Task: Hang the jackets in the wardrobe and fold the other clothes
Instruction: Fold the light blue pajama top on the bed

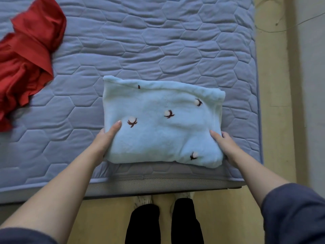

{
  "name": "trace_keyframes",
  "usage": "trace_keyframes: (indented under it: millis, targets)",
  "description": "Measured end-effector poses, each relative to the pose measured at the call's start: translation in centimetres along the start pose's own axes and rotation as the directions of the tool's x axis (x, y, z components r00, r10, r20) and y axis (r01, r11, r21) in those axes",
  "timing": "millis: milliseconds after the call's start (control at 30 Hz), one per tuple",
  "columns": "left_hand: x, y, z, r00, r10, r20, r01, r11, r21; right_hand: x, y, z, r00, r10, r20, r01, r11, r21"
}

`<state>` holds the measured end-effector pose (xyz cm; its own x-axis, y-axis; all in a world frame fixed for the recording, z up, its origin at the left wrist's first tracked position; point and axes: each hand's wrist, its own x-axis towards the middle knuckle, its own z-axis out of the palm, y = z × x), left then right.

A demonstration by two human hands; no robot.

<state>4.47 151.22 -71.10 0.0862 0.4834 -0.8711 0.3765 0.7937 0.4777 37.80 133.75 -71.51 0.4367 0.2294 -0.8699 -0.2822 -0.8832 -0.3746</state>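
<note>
**Folded fleece held at both ends**

A blue fleece bundle (pixel 161 131), folded into a plump, soft-edged rectangle, lies between the two hands near the front edge of the mattress (pixel 158 41). Its pile looks thick and fuzzy, dotted with small white tufts on dark brown sprigs (four show fully, and a fifth peeks over the far fold).

The left hand (pixel 105 140) grasps the bundle's left end: the thumb lies flat on top, just short of the nearest sprig, while the other fingers are tucked under the fleece and hidden. The right hand (pixel 225 145) clasps the right end in the same way, thumb on top and fingers out of sight below the rounded side.

The mattress is grey-blue, quilted in puffy hexagons with stitched seams. Well beyond the left fingertips, up and to the left, a red garment (pixel 26 55) of thin, smooth cloth sits crumpled in loose ridges, apart from the bundle.
</note>
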Motion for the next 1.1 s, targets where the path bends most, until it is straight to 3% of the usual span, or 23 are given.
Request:
trace_keyframes:
  millis: [100,233,333,433,533,633,700,833,933,1000,1100]
  targets:
    - [-0.3,0.7,-0.8,0.990,-0.120,0.067,0.122,0.992,-0.026,-0.7,-0.6,-2.1,0.985,0.051,0.168,-0.065,0.994,0.083]
    - [-0.8,1.5,-2.0,0.973,-0.170,0.153,0.172,0.985,0.000,-1.7,-1.2,-3.7,0.992,0.040,0.118,-0.045,0.998,0.043]
    - [-0.9,0.5,-2.0,0.967,-0.223,0.119,0.219,0.974,0.050,-2.2,-0.5,-3.1,0.993,0.034,0.114,-0.059,0.973,0.224]
    - [-1.8,-1.5,-1.0,0.999,-0.024,-0.024,0.023,0.999,-0.031,-3.7,2.3,-1.9,0.987,0.046,0.155,-0.108,0.903,0.415]
    - [-4.8,-4.3,-0.2,0.960,0.232,-0.160,-0.227,0.973,0.047,-5.6,7.2,-0.5,0.994,0.068,0.082,-0.096,0.904,0.416]
    - [-6.8,-7.0,-0.1,0.946,0.281,-0.162,-0.255,0.953,0.161,-6.4,9.4,0.7,0.995,0.045,-0.092,0.000,0.896,0.443]
    - [-7.3,-7.6,-0.1,0.944,0.291,-0.156,-0.252,0.940,0.230,-6.7,9.5,1.3,0.979,0.006,-0.205,0.070,0.929,0.362]
    - [-6.7,-6.4,-0.8,0.949,0.291,-0.123,-0.236,0.911,0.339,-6.8,9.3,1.6,0.974,-0.153,-0.169,0.171,0.981,0.092]
    - [-6.0,-5.5,-1.8,0.942,0.291,-0.169,-0.214,0.905,0.367,-5.9,8.8,0.6,0.960,-0.136,-0.244,0.145,0.989,0.018]
    - [-5.7,-5.2,-2.1,0.951,0.242,-0.191,-0.160,0.917,0.365,-5.7,8.3,0.3,0.983,-0.063,-0.170,0.074,0.996,0.059]
    - [-5.3,-4.8,-2.2,0.994,0.050,-0.095,-0.036,0.990,0.135,-5.7,7.5,-0.2,0.997,0.068,0.047,-0.080,0.948,0.308]
